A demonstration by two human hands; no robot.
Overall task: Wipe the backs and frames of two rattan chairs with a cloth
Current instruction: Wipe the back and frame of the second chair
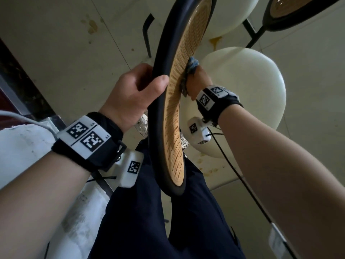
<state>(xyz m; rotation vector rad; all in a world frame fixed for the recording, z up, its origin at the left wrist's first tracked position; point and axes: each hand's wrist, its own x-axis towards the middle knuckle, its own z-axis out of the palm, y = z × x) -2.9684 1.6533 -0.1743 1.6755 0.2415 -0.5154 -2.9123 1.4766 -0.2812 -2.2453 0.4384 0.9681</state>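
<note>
Gripping the black frame of the near chair back, my left hand curls thumb and fingers round its rim. From the head camera I see my right hand clutching a bunched blue cloth, pressed against the woven rattan panel. Beyond it sits the cream seat; a second chair back shows top right.

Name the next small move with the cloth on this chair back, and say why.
Probably slide the cloth down the rattan panel. The right hand presses it near the panel's middle, the left hand steadies the black frame, and the weave below it looks unwiped.
</note>
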